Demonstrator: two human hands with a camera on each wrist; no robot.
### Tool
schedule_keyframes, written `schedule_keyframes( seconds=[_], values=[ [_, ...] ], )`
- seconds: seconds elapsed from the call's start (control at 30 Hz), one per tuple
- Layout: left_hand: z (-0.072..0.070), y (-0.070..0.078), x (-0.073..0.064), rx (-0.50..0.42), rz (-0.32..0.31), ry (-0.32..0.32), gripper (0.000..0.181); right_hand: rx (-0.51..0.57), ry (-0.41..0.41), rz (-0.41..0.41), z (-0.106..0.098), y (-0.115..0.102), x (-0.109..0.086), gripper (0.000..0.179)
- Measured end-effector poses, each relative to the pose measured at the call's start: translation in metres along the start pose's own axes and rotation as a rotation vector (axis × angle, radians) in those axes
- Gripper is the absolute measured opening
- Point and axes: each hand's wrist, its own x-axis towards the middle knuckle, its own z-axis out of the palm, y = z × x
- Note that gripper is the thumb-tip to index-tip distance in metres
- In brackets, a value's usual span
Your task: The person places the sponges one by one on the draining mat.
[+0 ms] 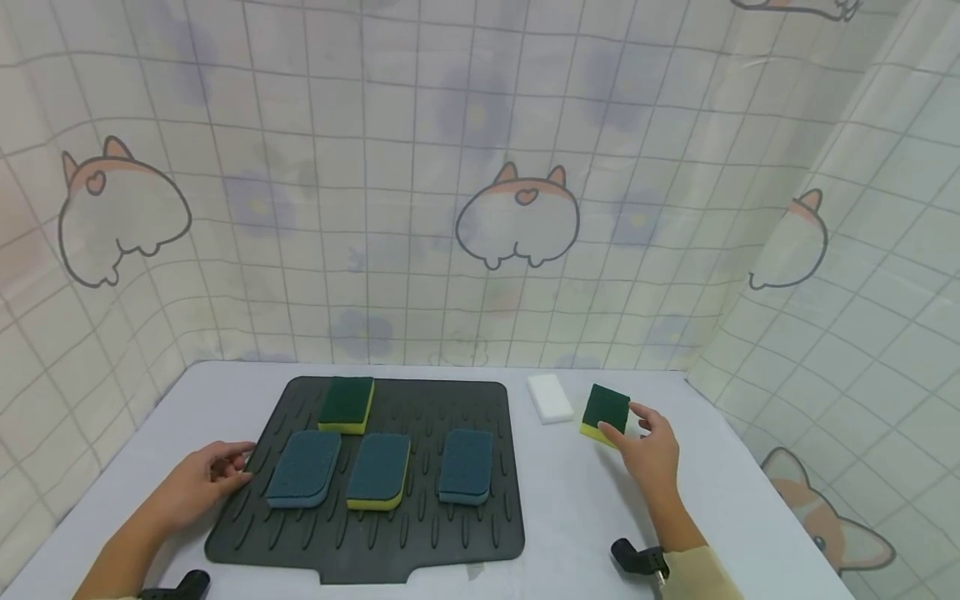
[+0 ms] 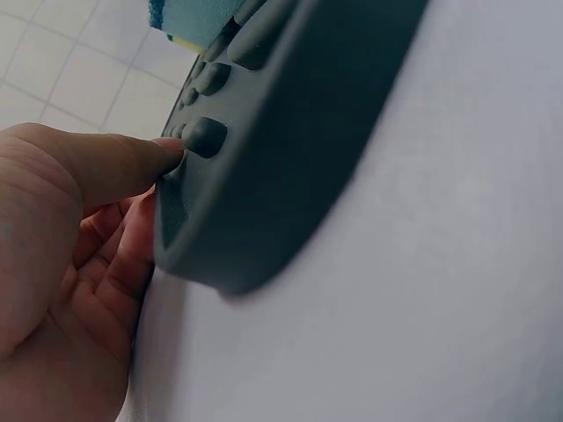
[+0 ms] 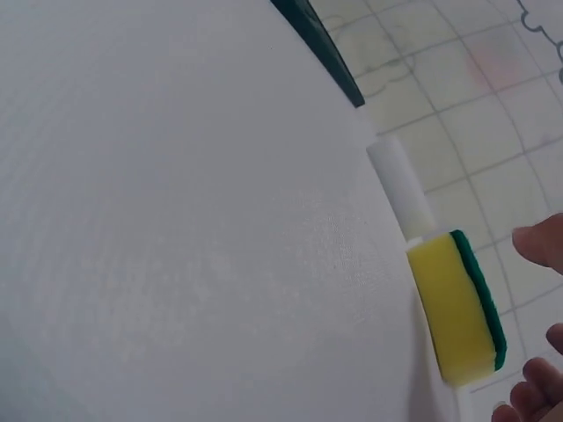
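Observation:
A yellow sponge with a dark green scouring top (image 1: 606, 410) stands on the white table at the right. My right hand (image 1: 651, 446) is around it with thumb and fingers spread; in the right wrist view a gap shows between the thumb (image 3: 538, 244) and the sponge (image 3: 453, 308). At the left, my left hand (image 1: 204, 485) pinches the edge of a dark grey ridged mat (image 1: 300, 546). In the left wrist view its thumb lies over the mat's raised rim (image 2: 264, 185), with the fingers curled against the outer side, partly hidden.
On the mat lie a green-and-yellow sponge (image 1: 347, 404), a blue-topped yellow sponge (image 1: 379, 468) and two blue sponges, one left (image 1: 304, 468) and one right (image 1: 466, 465). A white sponge block (image 1: 550, 398) lies between mat and right hand. A patterned curtain (image 1: 420, 275) encloses the table.

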Motion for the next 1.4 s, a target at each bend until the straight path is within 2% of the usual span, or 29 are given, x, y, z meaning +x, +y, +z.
schedule_keyframes(
  seconds=[0.37, 0.57, 0.7, 1.17, 1.4],
  values=[
    [0.000, 0.002, -0.001, 0.000, 0.002, 0.001, 0.055, -0.004, -0.080, 0.075, 0.014, 0.007, 0.011, 0.096],
    [-0.001, 0.003, -0.003, 0.006, 0.024, 0.009, 0.054, -0.076, -0.115, 0.050, 0.022, 0.005, 0.020, 0.102],
    [-0.001, 0.003, -0.004, 0.011, 0.033, 0.012, 0.053, -0.095, -0.113, 0.043, 0.025, 0.005, 0.022, 0.103],
    [0.000, 0.005, -0.003, 0.015, 0.020, 0.011, 0.052, -0.101, -0.083, 0.099, 0.029, -0.001, 0.023, 0.106],
    [0.000, 0.003, -0.002, 0.010, 0.025, 0.013, 0.053, -0.111, -0.041, 0.100, 0.033, -0.002, 0.022, 0.107]
  ],
)
